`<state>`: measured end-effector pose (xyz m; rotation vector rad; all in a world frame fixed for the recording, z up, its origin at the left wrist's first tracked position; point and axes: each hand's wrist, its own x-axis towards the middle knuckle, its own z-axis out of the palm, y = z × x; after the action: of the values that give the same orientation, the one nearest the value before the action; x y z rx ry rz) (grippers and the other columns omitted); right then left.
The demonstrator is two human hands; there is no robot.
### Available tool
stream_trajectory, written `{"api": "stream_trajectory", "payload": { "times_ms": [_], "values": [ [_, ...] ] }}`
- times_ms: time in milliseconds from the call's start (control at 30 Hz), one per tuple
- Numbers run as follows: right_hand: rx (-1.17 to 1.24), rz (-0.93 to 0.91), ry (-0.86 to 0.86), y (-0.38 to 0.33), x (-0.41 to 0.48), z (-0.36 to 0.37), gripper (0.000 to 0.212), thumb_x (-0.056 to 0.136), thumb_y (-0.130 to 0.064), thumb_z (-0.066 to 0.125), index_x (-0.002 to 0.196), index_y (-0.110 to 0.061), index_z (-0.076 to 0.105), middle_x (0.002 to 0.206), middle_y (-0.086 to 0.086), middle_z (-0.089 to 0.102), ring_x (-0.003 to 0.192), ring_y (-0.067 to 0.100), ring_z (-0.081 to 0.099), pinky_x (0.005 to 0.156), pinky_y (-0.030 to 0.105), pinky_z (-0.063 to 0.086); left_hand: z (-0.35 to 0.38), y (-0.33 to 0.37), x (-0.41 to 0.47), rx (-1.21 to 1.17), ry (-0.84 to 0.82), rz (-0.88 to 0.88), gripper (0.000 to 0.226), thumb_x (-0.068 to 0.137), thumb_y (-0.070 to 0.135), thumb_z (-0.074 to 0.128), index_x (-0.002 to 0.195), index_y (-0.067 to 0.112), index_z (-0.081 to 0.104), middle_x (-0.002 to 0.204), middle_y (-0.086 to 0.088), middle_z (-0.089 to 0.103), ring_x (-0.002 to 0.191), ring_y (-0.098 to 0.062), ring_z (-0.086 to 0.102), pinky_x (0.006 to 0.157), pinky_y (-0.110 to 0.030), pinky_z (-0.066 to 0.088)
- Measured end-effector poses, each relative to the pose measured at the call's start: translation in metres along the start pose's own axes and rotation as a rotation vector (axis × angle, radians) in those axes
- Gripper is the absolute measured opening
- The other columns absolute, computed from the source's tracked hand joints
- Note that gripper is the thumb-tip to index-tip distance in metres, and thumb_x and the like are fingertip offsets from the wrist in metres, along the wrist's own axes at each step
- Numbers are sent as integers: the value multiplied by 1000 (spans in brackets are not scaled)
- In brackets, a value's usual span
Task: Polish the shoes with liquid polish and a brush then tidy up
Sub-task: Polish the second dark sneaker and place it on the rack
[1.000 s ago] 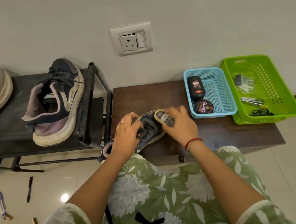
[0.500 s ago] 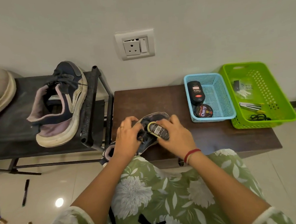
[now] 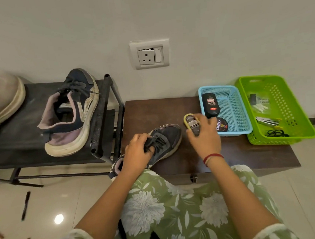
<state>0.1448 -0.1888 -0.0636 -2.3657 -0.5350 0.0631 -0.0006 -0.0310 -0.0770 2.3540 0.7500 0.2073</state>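
- The shoe (image 3: 168, 137) lies on the brown surface (image 3: 152, 116) with its long axis on a diagonal: the toe points up and right toward the blue basket (image 3: 235, 133), and the heel hangs over the near-left edge.
- The left hand (image 3: 138, 154) sits on the middle of the shoe, fingers curled into the laces, pinning it down.
- The right hand (image 3: 204, 140) grips the brush (image 3: 190, 121) with its fingers wrapped round the body. It is clear of the shoe, just right of the toe and right beside the basket's near-left corner.
- The liquid polish bottle (image 3: 210, 104) lies inside that basket along its left wall, with the round tin (image 3: 222, 125) just below it. Both are just beyond the right hand.
- Of the 2 hands, the right is far nearer the basket, so I judge it is the one to set the brush down or take up polish, a short reach up and right.
- The other shoe (image 3: 72, 114) rests on the rack (image 3: 14, 133), well left of both hands.
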Motion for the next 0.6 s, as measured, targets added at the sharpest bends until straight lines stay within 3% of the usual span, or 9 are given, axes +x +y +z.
{"api": "stream_trajectory", "payload": {
  "times_ms": [100, 133, 200, 300, 433, 533, 600],
  "values": [
    [309, 118, 22, -2, -3, -12, 48, 76, -28, 76, 119, -23, 53, 110, 3, 46, 81, 6, 54, 71, 9, 39, -9, -4, -3, -56, -52, -24, 39, 80, 21, 69, 117, 21, 57, 114, 3, 46, 108, -20, 50, 92, -41, 45],
    [386, 137, -1, 0, -10, -14, 47, 74, -32, 77, 115, -27, 54, 108, 4, 50, 79, 3, 52, 69, 7, 37, -14, -6, -4, -61, -89, -26, 42, 80, 21, 69, 120, 23, 56, 117, 2, 46, 113, -19, 47, 96, -40, 42],
    [449, 136, -70, 5, -29, -14, 41, 71, -36, 78, 106, -33, 56, 104, 6, 55, 81, 7, 52, 70, 16, 40, -28, -5, -6, -55, -191, -34, 46, 85, 19, 65, 128, 24, 50, 124, 1, 45, 119, -17, 42, 98, -33, 36],
    [469, 135, -153, 10, -40, -13, 34, 74, -27, 79, 96, -40, 56, 102, 7, 55, 86, 9, 51, 73, 21, 41, -51, 0, -8, -67, -283, -43, 43, 92, 12, 53, 134, 20, 46, 133, -2, 43, 123, -17, 42, 97, -28, 33],
    [622, 215, -167, 7, -30, -11, 29, 78, -25, 76, 100, -34, 59, 103, 8, 58, 91, 19, 56, 81, 30, 49, -65, -2, -4, 148, -439, -36, 52, 88, 3, 51, 137, 18, 42, 128, -6, 45, 118, -23, 47, 92, -26, 37],
    [821, 383, -163, 5, -27, -10, 27, 86, -23, 68, 111, -22, 58, 99, 6, 56, 90, 20, 55, 86, 36, 48, -61, -7, -2, 345, -465, -49, 60, 85, 13, 62, 139, 17, 39, 130, -7, 43, 117, -25, 48, 95, -36, 43],
    [961, 483, -162, 1, -26, -11, 18, 90, -24, 63, 108, -21, 59, 99, 7, 59, 90, 22, 56, 87, 43, 49, -51, -11, -3, 415, -454, -59, 72, 80, 27, 72, 141, 17, 35, 137, -4, 40, 124, -24, 44, 99, -39, 41]
  ]
}}
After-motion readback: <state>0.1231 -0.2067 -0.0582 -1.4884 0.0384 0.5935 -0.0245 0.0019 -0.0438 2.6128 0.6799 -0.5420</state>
